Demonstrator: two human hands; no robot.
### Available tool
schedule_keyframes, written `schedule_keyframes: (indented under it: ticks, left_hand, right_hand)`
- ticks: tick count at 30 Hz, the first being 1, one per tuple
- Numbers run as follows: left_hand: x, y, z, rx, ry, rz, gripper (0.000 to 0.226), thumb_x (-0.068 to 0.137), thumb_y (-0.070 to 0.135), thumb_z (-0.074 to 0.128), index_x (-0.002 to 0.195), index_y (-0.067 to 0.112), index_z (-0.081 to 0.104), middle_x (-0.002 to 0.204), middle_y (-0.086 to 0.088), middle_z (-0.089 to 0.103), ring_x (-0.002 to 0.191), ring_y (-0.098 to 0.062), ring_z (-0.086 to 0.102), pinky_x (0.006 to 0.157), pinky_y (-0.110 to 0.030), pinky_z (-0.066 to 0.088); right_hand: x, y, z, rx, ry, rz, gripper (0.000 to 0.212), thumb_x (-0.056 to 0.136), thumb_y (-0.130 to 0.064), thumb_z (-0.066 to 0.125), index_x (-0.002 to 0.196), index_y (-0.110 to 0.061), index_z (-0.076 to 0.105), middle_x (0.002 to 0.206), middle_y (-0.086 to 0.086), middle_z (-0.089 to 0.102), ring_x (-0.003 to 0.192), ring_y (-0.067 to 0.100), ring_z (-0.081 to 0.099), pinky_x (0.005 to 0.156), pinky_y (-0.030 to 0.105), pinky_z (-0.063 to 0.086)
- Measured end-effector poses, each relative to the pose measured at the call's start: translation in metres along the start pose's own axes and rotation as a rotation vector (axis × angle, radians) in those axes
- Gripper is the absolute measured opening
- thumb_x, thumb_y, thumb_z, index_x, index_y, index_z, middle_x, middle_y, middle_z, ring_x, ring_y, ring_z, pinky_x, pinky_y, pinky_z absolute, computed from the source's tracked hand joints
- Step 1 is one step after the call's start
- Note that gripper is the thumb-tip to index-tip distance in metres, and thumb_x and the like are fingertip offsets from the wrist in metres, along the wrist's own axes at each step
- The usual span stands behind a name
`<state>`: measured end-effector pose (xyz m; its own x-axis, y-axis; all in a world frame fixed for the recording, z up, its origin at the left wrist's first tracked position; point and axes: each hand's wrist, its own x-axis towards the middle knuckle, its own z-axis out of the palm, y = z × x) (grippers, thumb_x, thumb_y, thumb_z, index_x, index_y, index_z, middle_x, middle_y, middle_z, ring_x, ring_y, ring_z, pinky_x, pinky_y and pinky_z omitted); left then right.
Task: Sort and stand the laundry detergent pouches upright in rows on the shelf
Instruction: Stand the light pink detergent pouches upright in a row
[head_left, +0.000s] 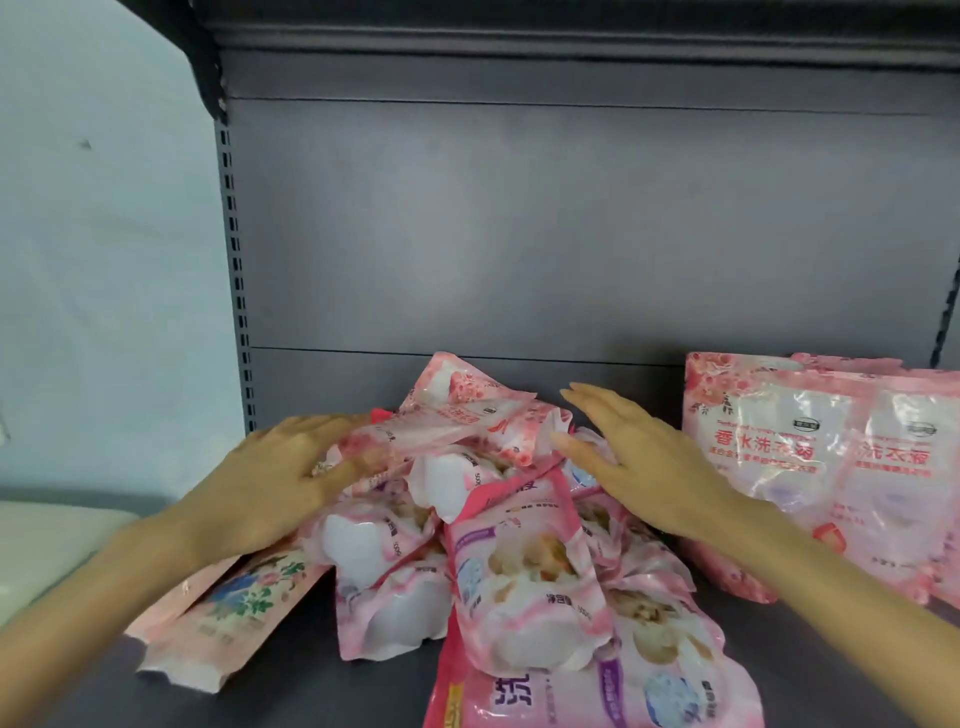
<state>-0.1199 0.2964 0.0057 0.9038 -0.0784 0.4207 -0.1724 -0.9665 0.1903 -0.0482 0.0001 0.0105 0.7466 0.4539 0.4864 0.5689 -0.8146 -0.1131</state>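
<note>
A jumbled heap of pink detergent pouches (519, 545) lies in the middle of the dark shelf (322, 696). My left hand (280, 478) grips the left end of the topmost pink pouch (457, 421), thumb on its front. Just right of that pouch, my right hand (639, 457) hovers over the heap with fingers spread, holding nothing. Two pink pouches (831, 467) stand upright side by side at the right, by the back panel. A flat floral pouch (234, 608) lies at the heap's left under my left wrist.
The grey back panel (519, 234) rises behind the heap, with a slotted upright (236, 270) at the left. A pale wall (104, 260) and a light surface (47, 540) lie beyond the shelf's left end. An upper shelf edge (519, 36) overhangs.
</note>
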Motion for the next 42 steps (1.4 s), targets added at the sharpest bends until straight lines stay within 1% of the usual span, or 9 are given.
schedule_keyframes:
  ticks: [6, 8, 11, 14, 21, 26, 31, 36, 42]
  left_hand:
    - [0.002, -0.012, 0.001, 0.007, -0.022, -0.069, 0.058, 0.088, 0.057, 0.035, 0.142, 0.036, 0.030, 0.147, 0.016, 0.032, 0.133, -0.006, 0.033, 0.105, -0.024, 0.028]
    - [0.011, -0.013, 0.004, 0.024, -0.046, -0.042, 0.060, 0.087, 0.061, 0.032, 0.141, 0.036, 0.030, 0.146, 0.020, 0.031, 0.133, -0.005, 0.033, 0.104, -0.023, 0.028]
    - [0.029, -0.009, 0.003, 0.004, -0.066, -0.016, 0.094, 0.065, 0.088, 0.009, 0.141, 0.036, 0.033, 0.137, 0.029, 0.031, 0.130, -0.004, 0.036, 0.103, -0.024, 0.031]
    - [0.058, -0.002, 0.007, -0.019, -0.080, -0.042, 0.079, 0.078, 0.078, 0.020, 0.140, 0.032, 0.036, 0.146, 0.018, 0.035, 0.127, -0.007, 0.042, 0.108, -0.029, 0.031]
    - [0.136, 0.019, 0.038, 0.057, -0.202, 0.081, 0.047, 0.096, 0.042, 0.041, 0.140, 0.027, 0.037, 0.135, 0.000, 0.050, 0.105, -0.020, 0.053, 0.097, -0.034, 0.040]
    - [0.180, 0.022, 0.054, 0.052, -0.235, 0.198, 0.044, 0.097, 0.029, 0.044, 0.140, 0.021, 0.039, 0.143, 0.000, 0.043, 0.127, -0.021, 0.043, 0.105, -0.028, 0.033]
    - [0.203, 0.015, 0.060, -0.026, -0.223, 0.276, 0.035, 0.093, 0.024, 0.055, 0.126, 0.017, 0.054, 0.124, -0.001, 0.053, 0.107, -0.017, 0.052, 0.088, -0.019, 0.035]
    - [0.213, -0.010, 0.052, -0.164, -0.201, 0.286, 0.012, 0.086, 0.023, 0.066, 0.087, 0.011, 0.064, 0.085, 0.008, 0.059, 0.078, -0.006, 0.053, 0.067, -0.004, 0.035]
    - [0.207, -0.036, 0.036, -0.397, -0.187, 0.263, 0.008, 0.085, 0.012, 0.065, 0.093, 0.012, 0.066, 0.100, -0.008, 0.067, 0.090, -0.014, 0.060, 0.081, -0.012, 0.045]
  right_hand:
    - [0.050, -0.003, 0.015, -0.064, -0.043, -0.105, 0.072, 0.087, -0.064, 0.030, 0.147, -0.024, 0.023, 0.154, -0.010, 0.022, 0.139, 0.010, 0.026, 0.109, 0.029, 0.026]
    - [0.066, 0.005, 0.021, -0.072, -0.059, -0.087, 0.072, 0.088, -0.063, 0.032, 0.147, -0.022, 0.024, 0.154, -0.008, 0.024, 0.138, 0.012, 0.028, 0.108, 0.032, 0.029]
    - [0.086, 0.018, 0.028, 0.004, -0.091, 0.027, 0.067, 0.092, -0.058, 0.035, 0.146, -0.020, 0.027, 0.153, -0.005, 0.026, 0.138, 0.016, 0.030, 0.106, 0.039, 0.032]
    - [0.102, 0.029, 0.040, 0.063, -0.177, 0.118, 0.071, 0.090, -0.062, 0.036, 0.144, -0.017, 0.032, 0.151, 0.000, 0.032, 0.136, 0.020, 0.033, 0.107, 0.043, 0.033]
    - [0.116, 0.040, 0.060, 0.450, -0.169, 0.115, 0.036, 0.084, -0.046, 0.062, 0.108, -0.019, 0.066, 0.105, -0.004, 0.066, 0.099, 0.014, 0.060, 0.087, 0.032, 0.048]
    - [0.124, 0.038, 0.066, 0.580, -0.100, 0.112, 0.008, 0.079, -0.021, 0.070, 0.084, -0.020, 0.063, 0.087, -0.002, 0.066, 0.083, 0.013, 0.060, 0.077, 0.030, 0.046]
    - [0.125, 0.030, 0.071, 0.674, 0.013, 0.094, 0.022, 0.083, -0.005, 0.062, 0.075, -0.025, 0.059, 0.062, -0.014, 0.063, 0.054, -0.008, 0.054, 0.058, 0.012, 0.041]
    - [0.124, 0.013, 0.063, 0.761, 0.084, 0.098, 0.015, 0.087, -0.004, 0.059, 0.086, -0.016, 0.067, 0.079, 0.001, 0.073, 0.066, 0.003, 0.065, 0.061, 0.018, 0.049]
    - [0.123, -0.009, 0.055, 1.020, 0.111, 0.196, 0.012, 0.089, 0.000, 0.058, 0.090, -0.008, 0.066, 0.087, 0.007, 0.073, 0.076, 0.016, 0.070, 0.065, 0.026, 0.057]
